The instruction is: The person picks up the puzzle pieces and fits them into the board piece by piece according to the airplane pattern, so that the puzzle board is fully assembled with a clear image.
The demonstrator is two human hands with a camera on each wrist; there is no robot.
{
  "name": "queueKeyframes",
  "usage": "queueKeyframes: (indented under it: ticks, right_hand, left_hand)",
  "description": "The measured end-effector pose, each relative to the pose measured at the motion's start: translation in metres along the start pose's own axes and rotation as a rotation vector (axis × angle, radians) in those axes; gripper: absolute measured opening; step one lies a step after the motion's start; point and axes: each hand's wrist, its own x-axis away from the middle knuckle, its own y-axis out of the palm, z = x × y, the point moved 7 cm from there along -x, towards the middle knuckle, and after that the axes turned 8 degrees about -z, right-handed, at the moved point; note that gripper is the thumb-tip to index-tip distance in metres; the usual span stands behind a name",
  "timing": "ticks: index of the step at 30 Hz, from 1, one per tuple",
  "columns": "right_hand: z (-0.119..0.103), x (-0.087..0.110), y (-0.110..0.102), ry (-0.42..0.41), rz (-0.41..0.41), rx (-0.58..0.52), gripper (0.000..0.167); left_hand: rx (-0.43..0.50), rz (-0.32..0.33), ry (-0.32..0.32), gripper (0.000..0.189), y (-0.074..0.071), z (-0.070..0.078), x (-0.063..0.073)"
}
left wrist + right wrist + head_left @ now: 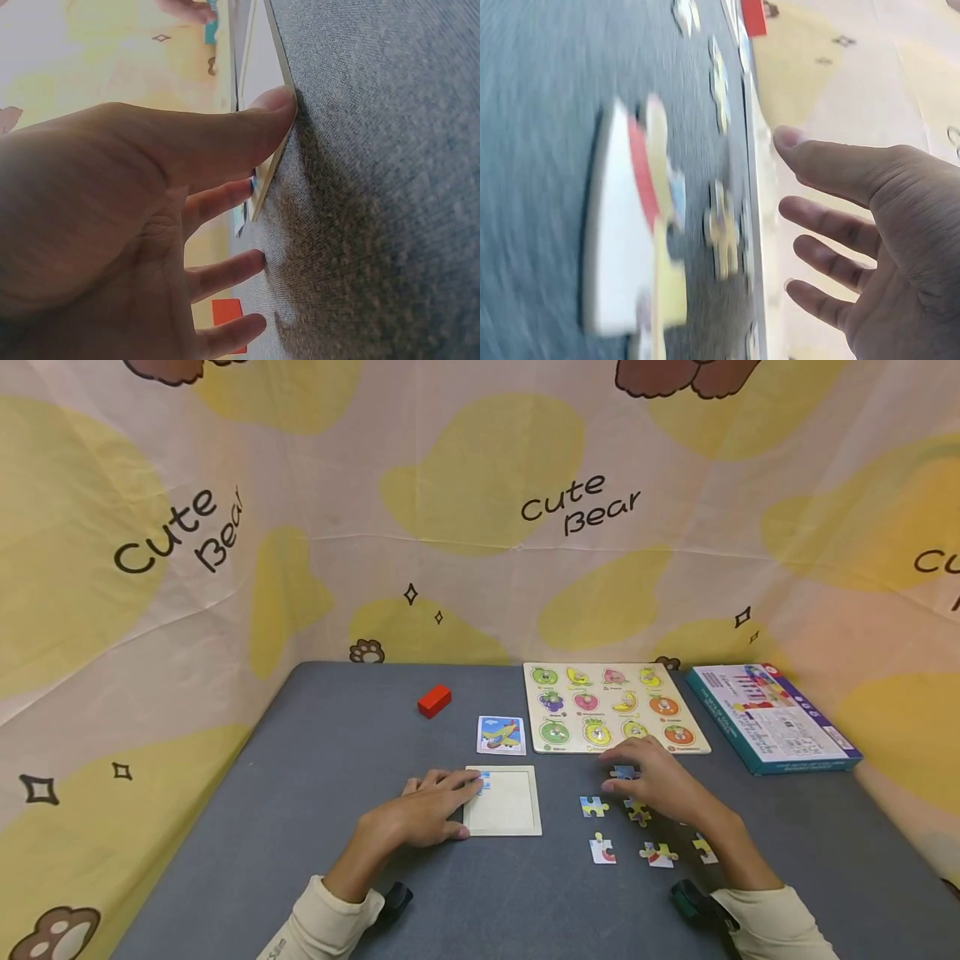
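Observation:
My left hand (429, 810) rests at the left side of a square, pale wooden puzzle tray (537, 802). Its thumb presses the near left corner while the index finger reaches a blue jigsaw piece (485, 782) in the far left corner. In the left wrist view, the other fingers (229, 276) extend past the tray rim. My right hand (660, 783) hovers over loose jigsaw pieces, its fingers and thumb apart and nothing between them. Close below it are a blue piece (622, 772) and a yellow-and-purple piece (637, 812); the hand and wrist partly cover some pieces.
Other pieces, such as a red-and-yellow one (659, 855), lie nearer me. Behind the tray are an airplane picture card (501, 736) and a red block (434, 702). A fruit board (537, 714) and a teal-edged box (780, 718) occupy the back right, before a printed cloth (480, 468).

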Motion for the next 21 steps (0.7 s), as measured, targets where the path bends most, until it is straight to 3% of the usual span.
queueKeyframes:
  ticks: [12, 21]
  right_hand:
    - [0.04, 0.006, -0.013, 0.069, -0.059, -0.031, 0.042]
    - [0.048, 0.004, -0.013, 0.071, -0.038, 0.018, 0.038]
  left_hand:
    - [-0.016, -0.007, -0.017, 0.074, 0.0, 0.001, 0.0]
    - [-0.014, -0.006, -0.022, 0.074, -0.001, 0.001, 0.0]
